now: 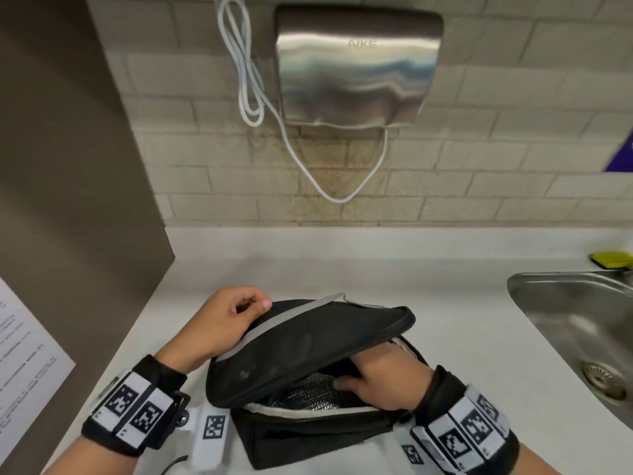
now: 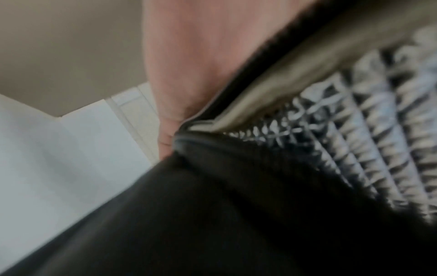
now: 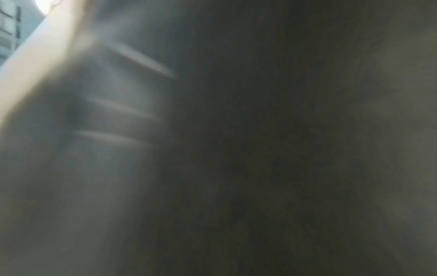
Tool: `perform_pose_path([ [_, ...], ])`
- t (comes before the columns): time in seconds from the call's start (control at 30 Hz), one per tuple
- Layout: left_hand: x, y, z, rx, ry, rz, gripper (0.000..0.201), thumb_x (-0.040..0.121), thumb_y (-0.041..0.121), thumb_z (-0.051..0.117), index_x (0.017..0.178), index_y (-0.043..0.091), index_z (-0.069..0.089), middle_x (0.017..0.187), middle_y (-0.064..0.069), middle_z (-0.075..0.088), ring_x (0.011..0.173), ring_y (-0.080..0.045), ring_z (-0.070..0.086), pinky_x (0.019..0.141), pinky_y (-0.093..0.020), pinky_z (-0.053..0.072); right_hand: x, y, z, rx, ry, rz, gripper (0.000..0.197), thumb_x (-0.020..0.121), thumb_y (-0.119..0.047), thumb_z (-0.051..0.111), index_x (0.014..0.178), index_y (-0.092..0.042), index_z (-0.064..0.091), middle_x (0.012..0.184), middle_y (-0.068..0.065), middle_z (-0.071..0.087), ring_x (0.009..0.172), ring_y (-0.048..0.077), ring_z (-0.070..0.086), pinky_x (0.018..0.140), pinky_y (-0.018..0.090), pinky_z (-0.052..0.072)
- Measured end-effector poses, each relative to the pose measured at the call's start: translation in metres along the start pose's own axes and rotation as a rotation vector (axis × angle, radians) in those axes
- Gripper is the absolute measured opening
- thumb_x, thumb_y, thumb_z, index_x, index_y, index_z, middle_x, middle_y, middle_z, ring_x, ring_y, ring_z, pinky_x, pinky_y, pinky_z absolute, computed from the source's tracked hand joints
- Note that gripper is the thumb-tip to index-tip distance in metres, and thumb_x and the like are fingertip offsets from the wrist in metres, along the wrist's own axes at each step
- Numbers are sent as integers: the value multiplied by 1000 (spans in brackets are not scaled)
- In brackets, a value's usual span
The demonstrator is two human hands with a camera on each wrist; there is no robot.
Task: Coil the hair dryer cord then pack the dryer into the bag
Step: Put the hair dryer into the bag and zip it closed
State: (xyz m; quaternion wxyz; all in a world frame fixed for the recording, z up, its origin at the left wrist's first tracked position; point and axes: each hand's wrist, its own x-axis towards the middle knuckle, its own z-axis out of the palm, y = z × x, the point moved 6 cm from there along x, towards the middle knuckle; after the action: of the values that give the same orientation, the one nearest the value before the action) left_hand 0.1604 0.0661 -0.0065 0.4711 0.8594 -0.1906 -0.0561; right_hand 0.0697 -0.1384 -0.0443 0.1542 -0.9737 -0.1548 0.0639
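A black soft bag (image 1: 308, 437) with a quilted silver lining (image 1: 308, 392) stands on the white counter (image 1: 342, 262) in the head view. My left hand (image 1: 233, 320) pinches the far left edge of its lid (image 1: 308, 341) and holds the lid raised. My right hand (image 1: 387, 378) reaches into the opening from the right; its fingertips are hidden under the lid. No hair dryer or hair dryer cord shows. In the left wrist view my left hand (image 2: 189, 56) sits against the lid's rim above the lining (image 2: 354, 130). The right wrist view is dark and blurred.
A steel sink (image 1: 565, 303) lies at the right, with a yellow sponge (image 1: 613, 259) behind it. On the tiled wall hangs a steel hand dryer (image 1: 356, 66) with a looped white cord (image 1: 318, 180). A brown panel (image 1: 68, 166) and a printed sheet (image 1: 24, 365) stand left.
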Motion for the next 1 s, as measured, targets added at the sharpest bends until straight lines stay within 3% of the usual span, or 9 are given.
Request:
perform_pose_path([
  [0.13,1,6,-1,102,-75,41,18,94,37,59,92,29,75,92,14,76,90,-1,69,90,-32,54,-3,4,-8,-3,95,45,66,76,-52,64,133,-26,44,134,0,55,123,21,50,100,38,43],
  [0.23,1,16,-2,116,-131,63,24,89,48,56,99,33,72,100,21,73,95,6,65,90,-23,50,-19,-1,-25,158,129,3,46,76,-53,63,114,-28,57,114,-9,64,107,11,56,90,33,48],
  [0.3,3,25,-6,143,-180,69,23,88,48,57,101,36,71,103,25,71,98,8,63,89,-18,46,-39,-1,-40,272,140,-1,32,81,-49,61,104,-27,62,101,-13,66,95,5,59,82,28,50],
  [0.4,12,46,-15,203,-238,127,32,81,55,58,103,37,71,105,27,70,99,7,62,90,-17,45,-70,17,-65,426,254,73,8,86,-34,66,88,-27,69,85,-12,70,83,6,65,75,23,52],
  [0.5,26,75,-13,239,-341,204,30,83,53,59,99,32,73,100,17,74,95,-4,66,88,-25,51,-82,52,-82,569,467,134,13,87,-16,67,76,-22,71,77,-7,73,77,11,69,75,25,54],
  [0.67,48,113,16,382,-663,263,21,90,43,64,90,26,76,87,8,77,82,-8,69,81,-31,53,-47,109,-69,725,504,232,15,95,-12,55,87,-15,68,81,5,73,73,18,67,74,46,54],
  [0.77,59,126,32,500,-804,259,20,89,44,66,92,26,76,88,9,76,79,-8,68,82,-34,53,-16,119,-55,801,363,178,15,97,-15,52,101,-18,67,100,3,72,84,22,69,79,44,55],
  [0.87,65,136,44,600,-915,249,14,87,39,70,93,27,73,88,15,73,72,1,62,75,-19,51,5,113,-42,890,177,96,24,93,-17,58,116,-19,64,119,3,68,101,32,66,92,41,53],
  [1.0,54,143,51,840,-923,259,22,86,45,69,102,31,65,93,21,62,80,-3,62,68,-12,44,7,111,-36,995,64,56,35,87,-25,66,122,-23,61,124,9,63,108,26,63,97,38,51],
])
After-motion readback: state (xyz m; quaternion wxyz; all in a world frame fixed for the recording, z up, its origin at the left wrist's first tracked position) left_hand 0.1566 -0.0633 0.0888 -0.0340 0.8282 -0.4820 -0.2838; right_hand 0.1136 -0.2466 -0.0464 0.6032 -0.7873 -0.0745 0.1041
